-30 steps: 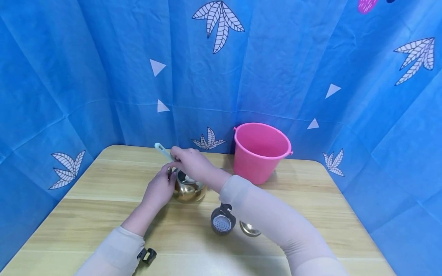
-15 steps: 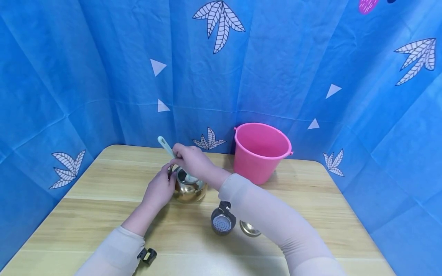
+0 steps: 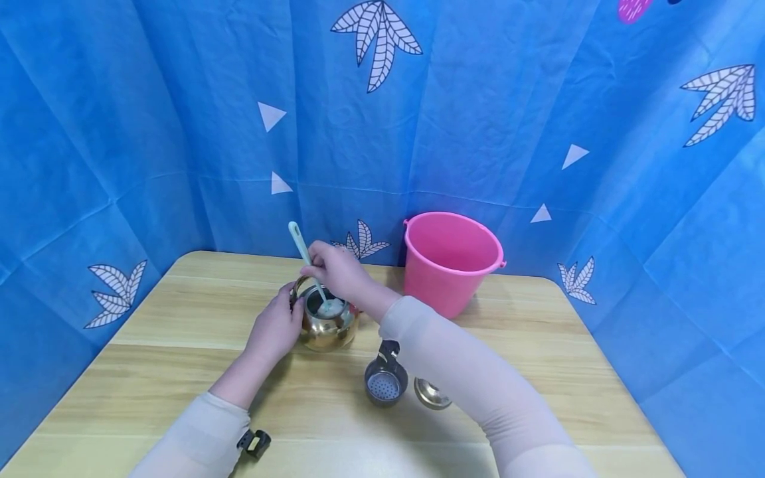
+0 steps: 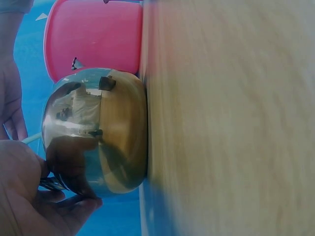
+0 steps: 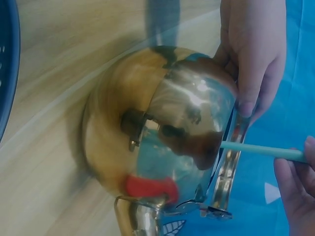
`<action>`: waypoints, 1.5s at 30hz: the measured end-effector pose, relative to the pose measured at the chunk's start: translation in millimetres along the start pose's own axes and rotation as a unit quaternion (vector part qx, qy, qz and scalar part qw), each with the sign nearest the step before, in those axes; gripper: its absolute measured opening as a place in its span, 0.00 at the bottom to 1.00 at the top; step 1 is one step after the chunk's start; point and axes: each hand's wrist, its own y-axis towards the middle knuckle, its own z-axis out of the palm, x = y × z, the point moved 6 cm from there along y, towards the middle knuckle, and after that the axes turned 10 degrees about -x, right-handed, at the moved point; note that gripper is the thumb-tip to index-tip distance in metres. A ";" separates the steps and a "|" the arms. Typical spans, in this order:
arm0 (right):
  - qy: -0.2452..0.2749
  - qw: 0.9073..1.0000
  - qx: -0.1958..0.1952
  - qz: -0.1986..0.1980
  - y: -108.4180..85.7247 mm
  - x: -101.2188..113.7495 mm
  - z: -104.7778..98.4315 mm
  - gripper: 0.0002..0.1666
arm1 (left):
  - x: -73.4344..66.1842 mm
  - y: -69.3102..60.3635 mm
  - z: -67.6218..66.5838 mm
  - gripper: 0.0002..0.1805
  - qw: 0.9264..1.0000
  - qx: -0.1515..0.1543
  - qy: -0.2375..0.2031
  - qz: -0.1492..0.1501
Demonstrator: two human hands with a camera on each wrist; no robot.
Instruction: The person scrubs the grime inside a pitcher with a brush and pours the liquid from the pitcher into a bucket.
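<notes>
Brass kettle (image 3: 325,334) upright on the desk (image 3: 167,398), toward the back and left of the pink bucket (image 3: 445,292); bucket and kettle apart. Your left hand (image 3: 276,326) steadies it from the left side, fingers clamped on the kettle's handle (image 5: 227,171). Your right hand (image 3: 340,271) is over the mouth, fingers pinched together on the pale green brush (image 3: 300,243); its shaft leans to the back left and its whitish head sits within the mouth. Bristle or sponge: cannot tell. Progress, as you have it laid out: 2 loose parts are already off, namely a dark strainer (image 3: 383,389) with a pierced grey face and a round brass piece, probably the lid (image 3: 431,396). Both lie on the desk in front and to the right of the kettle, just beside each other, the lid partly hidden by your right sleeve (image 3: 472,372). Brush insertion done; judged to be mid-scrub, since you have the head inside and the kettle held. Outstanding, by judgement: finishing the inside, taking the brush out, and putting back the 2 parts, neither of which you have refitted. How clean the inside is, you cannot read from these views.
</notes>
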 end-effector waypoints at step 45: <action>0.116 0.983 -0.078 0.117 -8.0 -33.7 -2.0 0.12 | 1.7 -1.3 0.2 0.31 1.000 0.010 -0.002 -0.011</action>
